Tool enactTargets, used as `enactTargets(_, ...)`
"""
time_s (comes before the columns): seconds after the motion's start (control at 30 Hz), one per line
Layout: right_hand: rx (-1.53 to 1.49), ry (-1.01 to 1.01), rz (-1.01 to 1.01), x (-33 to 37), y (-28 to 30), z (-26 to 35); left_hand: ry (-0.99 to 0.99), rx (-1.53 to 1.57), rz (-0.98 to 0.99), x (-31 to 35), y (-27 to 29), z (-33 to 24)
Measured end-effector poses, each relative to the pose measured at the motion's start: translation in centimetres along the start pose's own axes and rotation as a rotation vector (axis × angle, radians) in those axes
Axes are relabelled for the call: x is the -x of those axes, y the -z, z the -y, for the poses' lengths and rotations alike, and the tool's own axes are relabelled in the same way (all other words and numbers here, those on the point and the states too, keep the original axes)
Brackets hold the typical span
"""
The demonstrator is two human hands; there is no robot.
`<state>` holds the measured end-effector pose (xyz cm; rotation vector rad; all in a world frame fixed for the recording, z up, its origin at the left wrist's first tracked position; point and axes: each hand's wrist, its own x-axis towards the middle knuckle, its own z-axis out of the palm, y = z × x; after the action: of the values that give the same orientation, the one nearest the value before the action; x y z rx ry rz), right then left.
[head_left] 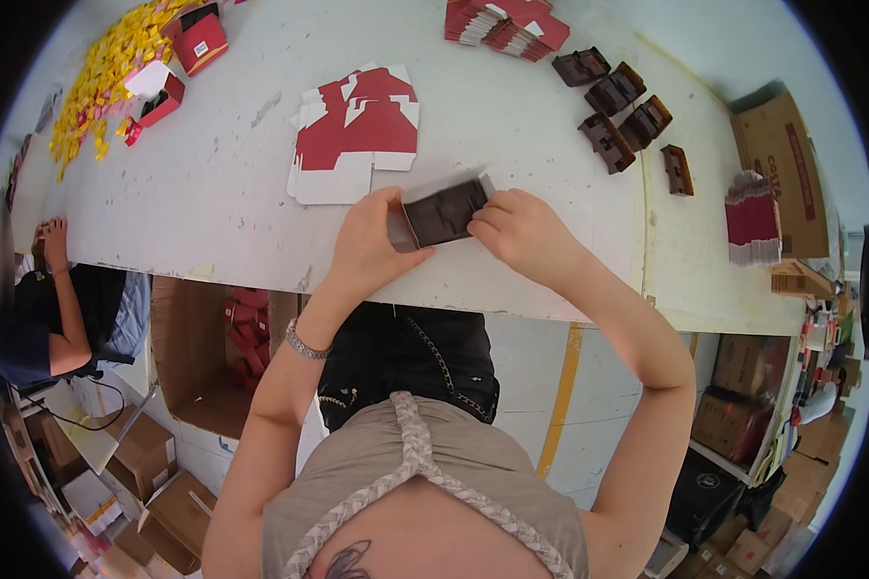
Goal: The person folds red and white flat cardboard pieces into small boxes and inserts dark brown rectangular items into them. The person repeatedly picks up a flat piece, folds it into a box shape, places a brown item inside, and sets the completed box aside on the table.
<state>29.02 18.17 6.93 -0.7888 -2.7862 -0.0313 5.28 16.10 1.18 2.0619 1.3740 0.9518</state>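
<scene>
Near the table's front edge my left hand (365,241) is closed around a small open carton (489,181), thumb along its near side and fingers at its far left corner. A dark brown plastic insert (444,212) fills the carton's opening. My right hand (521,230) pinches at the right end of the insert, at the carton's edge. Just beyond my hands lies a stack of flat red and white carton blanks (357,130). More dark brown plastic inserts (615,89) sit loosely grouped at the far right.
Yellow wrapped pieces (116,68) are heaped at the far left beside red open boxes (200,48). Folded red cartons (507,27) lie at the back, more cartons (751,220) on the right. A large cardboard box (208,357) with red boxes stands below the edge. Another person's arm (63,289) is at left.
</scene>
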Motion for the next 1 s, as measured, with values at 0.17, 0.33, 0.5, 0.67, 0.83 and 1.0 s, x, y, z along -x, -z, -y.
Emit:
enactTargets(0.17, 0.140, -0.085, -0.152, -1.9, 0.7, 2.4, 0.001, -0.001, -0.006, 0.3, -0.1, -0.3)
enactTargets(0.33, 0.066, -0.125, -0.235, -3.5, 1.0, 3.6, -0.112, -0.053, -0.176, 0.2, 3.2, -0.4)
enactTargets(0.5, -0.145, -0.678, -0.458, -9.7, -3.6, 0.0, -0.036, -0.437, -0.783, -8.8, 14.0, 5.3)
enactTargets(0.67, -0.285, -1.056, -0.084, -14.7, -7.5, -3.3, 0.172, -0.359, -0.332, -6.3, 9.1, 4.9)
enactTargets(0.83, -0.492, -1.088, -0.188, -11.0, -5.8, -3.6, 0.280, -0.036, -0.331, -4.7, 5.3, 5.3)
enactTargets(1.0, -0.831, -0.805, -0.344, -6.8, -0.8, 2.4, 0.289, 0.522, -0.329, -5.5, 4.8, -0.3)
